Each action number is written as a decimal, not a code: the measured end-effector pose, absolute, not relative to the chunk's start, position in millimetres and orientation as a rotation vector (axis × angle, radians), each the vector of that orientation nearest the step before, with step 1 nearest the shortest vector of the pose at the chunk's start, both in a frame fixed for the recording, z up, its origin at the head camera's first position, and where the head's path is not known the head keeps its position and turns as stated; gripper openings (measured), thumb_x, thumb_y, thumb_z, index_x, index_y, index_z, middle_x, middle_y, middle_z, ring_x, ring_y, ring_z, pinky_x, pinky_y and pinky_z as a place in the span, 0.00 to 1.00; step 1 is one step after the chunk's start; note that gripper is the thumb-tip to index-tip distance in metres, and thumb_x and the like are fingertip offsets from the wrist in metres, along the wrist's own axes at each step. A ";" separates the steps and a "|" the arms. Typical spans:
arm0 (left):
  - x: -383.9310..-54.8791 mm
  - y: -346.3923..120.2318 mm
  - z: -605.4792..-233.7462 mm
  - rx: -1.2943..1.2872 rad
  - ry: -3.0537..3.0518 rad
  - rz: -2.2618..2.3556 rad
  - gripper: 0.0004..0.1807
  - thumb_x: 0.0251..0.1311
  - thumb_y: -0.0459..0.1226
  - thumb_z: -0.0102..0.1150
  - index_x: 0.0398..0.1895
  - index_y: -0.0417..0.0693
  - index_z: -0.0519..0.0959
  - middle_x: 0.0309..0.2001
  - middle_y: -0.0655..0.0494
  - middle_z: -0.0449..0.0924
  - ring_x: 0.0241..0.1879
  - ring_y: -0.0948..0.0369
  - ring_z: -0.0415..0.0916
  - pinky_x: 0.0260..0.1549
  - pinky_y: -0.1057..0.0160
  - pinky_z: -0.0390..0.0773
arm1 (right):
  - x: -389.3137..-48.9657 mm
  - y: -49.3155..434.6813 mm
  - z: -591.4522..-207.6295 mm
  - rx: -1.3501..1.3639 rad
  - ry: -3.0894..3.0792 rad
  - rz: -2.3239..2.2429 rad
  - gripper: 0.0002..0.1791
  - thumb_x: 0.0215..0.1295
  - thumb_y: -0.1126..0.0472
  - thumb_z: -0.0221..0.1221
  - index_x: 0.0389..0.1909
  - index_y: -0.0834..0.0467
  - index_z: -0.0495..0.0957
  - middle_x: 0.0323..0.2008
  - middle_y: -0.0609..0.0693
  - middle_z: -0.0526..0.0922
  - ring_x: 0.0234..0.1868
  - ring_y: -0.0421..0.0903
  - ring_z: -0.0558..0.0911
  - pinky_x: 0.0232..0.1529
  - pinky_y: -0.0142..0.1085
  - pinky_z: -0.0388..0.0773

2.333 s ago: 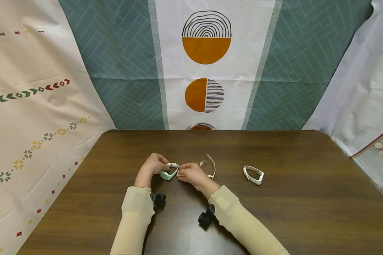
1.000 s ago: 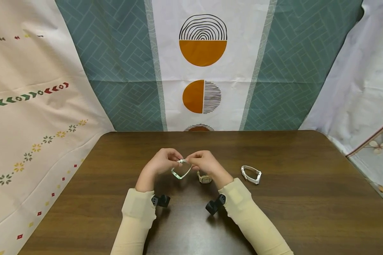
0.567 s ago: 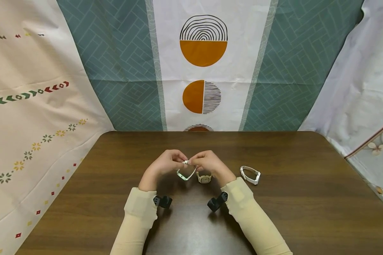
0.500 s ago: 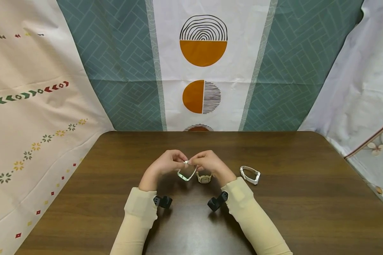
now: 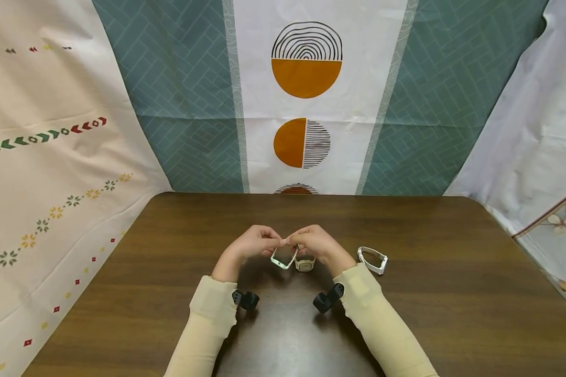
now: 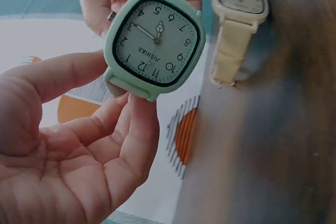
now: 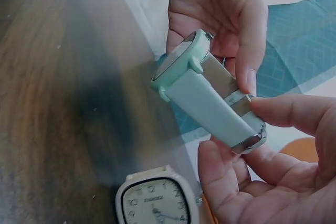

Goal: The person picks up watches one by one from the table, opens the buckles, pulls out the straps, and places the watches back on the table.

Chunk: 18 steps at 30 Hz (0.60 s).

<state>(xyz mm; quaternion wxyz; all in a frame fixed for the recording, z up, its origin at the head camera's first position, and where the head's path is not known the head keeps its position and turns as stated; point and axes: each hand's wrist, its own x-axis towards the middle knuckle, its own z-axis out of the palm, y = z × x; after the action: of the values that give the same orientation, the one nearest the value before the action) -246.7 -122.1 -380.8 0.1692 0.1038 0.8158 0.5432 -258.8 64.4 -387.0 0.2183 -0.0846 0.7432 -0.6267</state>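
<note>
A mint-green wristwatch (image 5: 283, 265) hangs below my fingertips, its strap in a loop. My left hand (image 5: 256, 242) pinches the strap from the left and my right hand (image 5: 318, 245) pinches it from the right, their fingertips meeting at the top. In the left wrist view the square dial (image 6: 152, 45) faces the camera. The right wrist view has the metal buckle (image 7: 257, 141) at the strap's far end, right at the right hand's fingers. Just right of this watch, a cream watch (image 5: 304, 265) lies on the table, partly behind the right hand.
Farther right, a white watch (image 5: 373, 261) with its strap in a loop lies on the brown wooden table (image 5: 429, 314). Patterned cloths (image 5: 193, 94) hang behind the table and at both sides. Each sleeve carries a small black wrist camera (image 5: 246, 300).
Both hands have lifted the mint-green watch and turned it so its dial hangs lowest. They have since drifted slightly right, fingertips closing together. The cream watch's face has come into sight.
</note>
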 end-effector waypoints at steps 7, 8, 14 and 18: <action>-246.5 -120.0 -388.5 0.113 2.119 1.713 0.11 0.61 0.34 0.54 0.41 0.33 0.78 0.34 0.53 0.81 0.34 0.60 0.79 0.38 0.59 0.82 | -258.5 65.7 -387.7 -0.225 2.004 -1.806 0.14 0.58 0.70 0.52 0.41 0.77 0.77 0.22 0.50 0.77 0.25 0.43 0.78 0.34 0.36 0.80; -246.4 -120.0 -389.5 0.105 2.102 1.725 0.11 0.61 0.34 0.55 0.41 0.34 0.78 0.33 0.54 0.81 0.33 0.60 0.79 0.38 0.59 0.82 | -258.3 65.7 -387.7 -0.222 2.002 -1.807 0.14 0.58 0.70 0.52 0.41 0.76 0.77 0.22 0.50 0.77 0.25 0.43 0.79 0.35 0.36 0.81; -246.7 -119.2 -394.4 0.097 2.038 1.757 0.10 0.61 0.35 0.55 0.41 0.37 0.77 0.31 0.55 0.83 0.31 0.62 0.81 0.37 0.62 0.81 | -256.3 64.5 -388.4 -0.178 1.977 -1.832 0.14 0.58 0.69 0.53 0.41 0.76 0.78 0.22 0.50 0.77 0.25 0.44 0.79 0.36 0.37 0.82; -246.2 -118.4 -395.3 0.065 1.977 1.799 0.08 0.61 0.34 0.54 0.39 0.38 0.75 0.30 0.55 0.82 0.30 0.62 0.80 0.35 0.64 0.80 | -256.0 62.9 -388.7 -0.165 1.955 -1.862 0.13 0.57 0.69 0.54 0.39 0.75 0.78 0.22 0.49 0.78 0.25 0.43 0.78 0.34 0.35 0.81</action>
<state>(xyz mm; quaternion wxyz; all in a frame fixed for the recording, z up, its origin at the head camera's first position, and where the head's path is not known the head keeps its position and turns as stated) -246.2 -118.4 -395.3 0.2317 0.0238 0.7193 0.6545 -256.0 62.9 -388.7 0.2167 -0.0595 0.7056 -0.6720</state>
